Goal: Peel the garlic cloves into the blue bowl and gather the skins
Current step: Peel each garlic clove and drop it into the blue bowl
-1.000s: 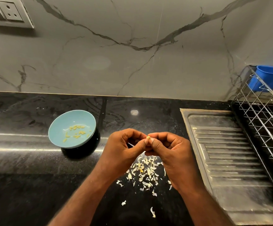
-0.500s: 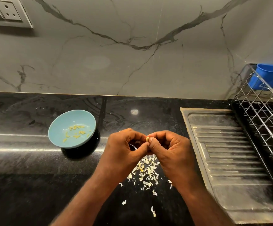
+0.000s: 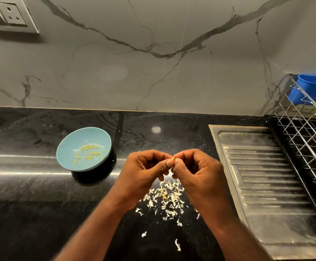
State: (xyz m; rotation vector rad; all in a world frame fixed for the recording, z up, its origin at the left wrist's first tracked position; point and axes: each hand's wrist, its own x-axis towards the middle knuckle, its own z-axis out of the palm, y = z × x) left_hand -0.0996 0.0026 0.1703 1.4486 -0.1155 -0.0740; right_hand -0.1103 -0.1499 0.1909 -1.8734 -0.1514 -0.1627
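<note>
Nearest, a few stray papery white garlic skins [image 3: 177, 244] are lying apart on the glossy black stone bench [image 3: 31, 194]. Just beyond them the main heap of pale skins [image 3: 167, 199] is spreading loosely between the two forearms.

Above that heap the left hand [image 3: 142, 172] and the right hand [image 3: 196, 172] are meeting thumb to thumb. Each grip is curled and clamped on one small yellowish garlic clove [image 3: 172, 158], with only its tip showing between the fingertips. Whether skin is clinging to it I cannot tell. The clove is hanging over the skins, not over the bowl.

Farther left, well apart from the hands, the shallow light-blue round bowl [image 3: 68, 140] is sitting with a scatter of peeled yellow cloves [image 3: 89, 152] inside. To the right, the ribbed stainless-steel drainboard [image 3: 266, 185] is running back toward a wire dish rack [image 3: 308, 144] carrying a bright blue plastic tub [image 3: 315, 89].

The clove is tiny and probably slick, so too hard a squeeze could be shooting it out of the pinch. It might land in the heap, where it would be hiding among similarly coloured skins, or skid onto the drainboard. Carrying it across the open bench to the bowl is also inviting a drop. The flakes look light, and a sweeping wrist could be scattering them wider, making the gathering harder.
</note>
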